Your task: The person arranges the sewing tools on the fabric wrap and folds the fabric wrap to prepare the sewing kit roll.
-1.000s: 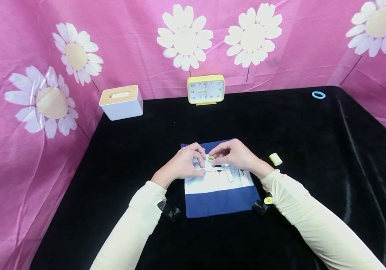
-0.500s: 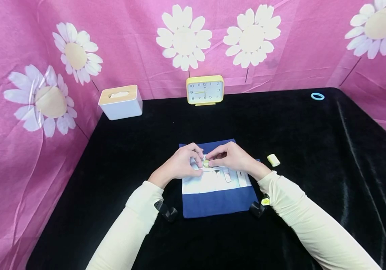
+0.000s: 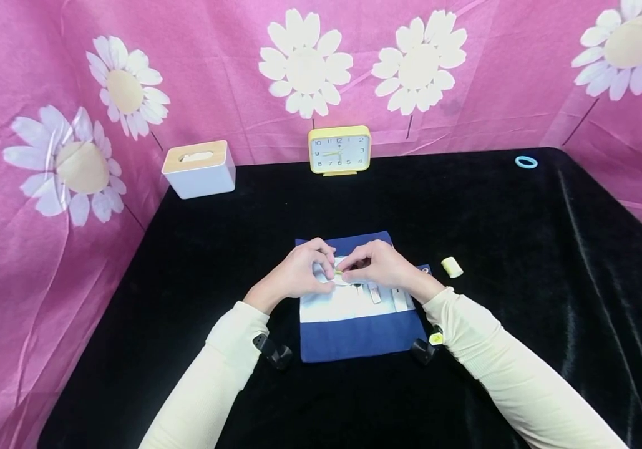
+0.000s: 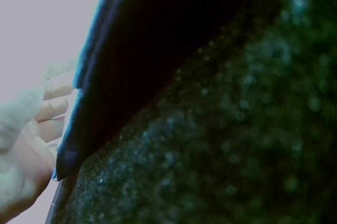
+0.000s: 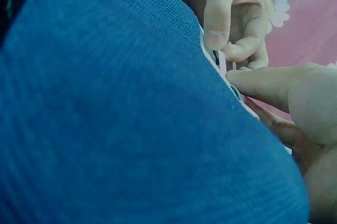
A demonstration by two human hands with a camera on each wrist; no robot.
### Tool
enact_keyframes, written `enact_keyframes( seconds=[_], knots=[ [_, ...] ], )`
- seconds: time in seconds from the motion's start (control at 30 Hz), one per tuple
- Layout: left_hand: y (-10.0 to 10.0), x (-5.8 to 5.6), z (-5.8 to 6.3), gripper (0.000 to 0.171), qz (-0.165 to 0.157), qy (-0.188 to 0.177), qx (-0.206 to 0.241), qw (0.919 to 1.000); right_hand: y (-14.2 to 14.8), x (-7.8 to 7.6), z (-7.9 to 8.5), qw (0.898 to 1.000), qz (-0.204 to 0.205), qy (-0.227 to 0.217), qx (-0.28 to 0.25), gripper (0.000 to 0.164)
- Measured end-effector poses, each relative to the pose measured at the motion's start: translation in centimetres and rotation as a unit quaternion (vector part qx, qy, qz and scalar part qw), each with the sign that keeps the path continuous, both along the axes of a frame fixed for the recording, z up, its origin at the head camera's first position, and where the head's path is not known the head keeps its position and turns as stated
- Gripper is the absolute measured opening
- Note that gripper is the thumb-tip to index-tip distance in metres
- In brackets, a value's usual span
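Note:
A blue and white cloth organizer (image 3: 362, 337) lies flat, with a white pocketed middle. My left hand (image 3: 300, 272) has its fingers bent over the white part; in the right wrist view its thumb and forefinger pinch the pocket's edge. Close beside it, my right hand (image 3: 384, 267) pinches a small yellow-green round thing (image 3: 338, 272) at that pocket; its kind is mostly hidden by the fingers. A slim white item (image 3: 374, 292) sits in another slot. In the left wrist view, the organizer's dark edge covers much of the scene.
A pale yellow cylinder (image 3: 452, 267) lies right of the organizer on the black cloth-covered table (image 3: 214, 237). Along the back stand a tissue box (image 3: 203, 178) and a yellow clock (image 3: 340, 151). A light-blue ring (image 3: 526, 162) lies at the far right.
The right hand has shifted slightly left, towards the left hand, with the round thing. That thing has gone from showing as a ring to a thin edge. The left hand has barely moved.

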State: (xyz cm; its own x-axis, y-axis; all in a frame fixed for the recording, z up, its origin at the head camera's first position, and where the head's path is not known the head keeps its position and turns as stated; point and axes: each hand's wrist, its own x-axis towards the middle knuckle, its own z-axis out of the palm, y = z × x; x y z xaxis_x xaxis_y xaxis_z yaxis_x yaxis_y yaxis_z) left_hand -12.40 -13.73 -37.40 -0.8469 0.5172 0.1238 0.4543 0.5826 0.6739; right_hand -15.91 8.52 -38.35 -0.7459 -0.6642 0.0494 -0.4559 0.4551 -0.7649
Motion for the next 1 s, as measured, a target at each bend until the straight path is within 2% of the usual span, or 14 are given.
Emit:
enact_keyframes(
  seconds=[0.2, 0.43, 0.7, 1.0],
  knots=[
    [-0.03, -0.03, -0.11, 0.01, -0.003, 0.004, 0.012, 0.9999, -0.03, -0.07, 0.11, 1.0, 0.011, 0.001, 0.0, 0.014],
    [-0.09, -0.19, -0.34, 0.009, -0.002, 0.006, 0.002, 1.0, 0.06, -0.1, 0.15, 1.0, 0.011, -0.006, -0.001, 0.013],
    [-0.14, -0.15, -0.23, 0.01, -0.001, 0.006, -0.003, 1.0, 0.11, -0.05, 0.49, 0.999, 0.032, -0.001, 0.008, 0.019],
    [-0.17, -0.12, -0.31, 0.009, -0.002, 0.007, -0.002, 1.0, 0.11, 0.08, 0.37, 0.999, 0.022, 0.01, 0.023, 0.018]
  ],
)
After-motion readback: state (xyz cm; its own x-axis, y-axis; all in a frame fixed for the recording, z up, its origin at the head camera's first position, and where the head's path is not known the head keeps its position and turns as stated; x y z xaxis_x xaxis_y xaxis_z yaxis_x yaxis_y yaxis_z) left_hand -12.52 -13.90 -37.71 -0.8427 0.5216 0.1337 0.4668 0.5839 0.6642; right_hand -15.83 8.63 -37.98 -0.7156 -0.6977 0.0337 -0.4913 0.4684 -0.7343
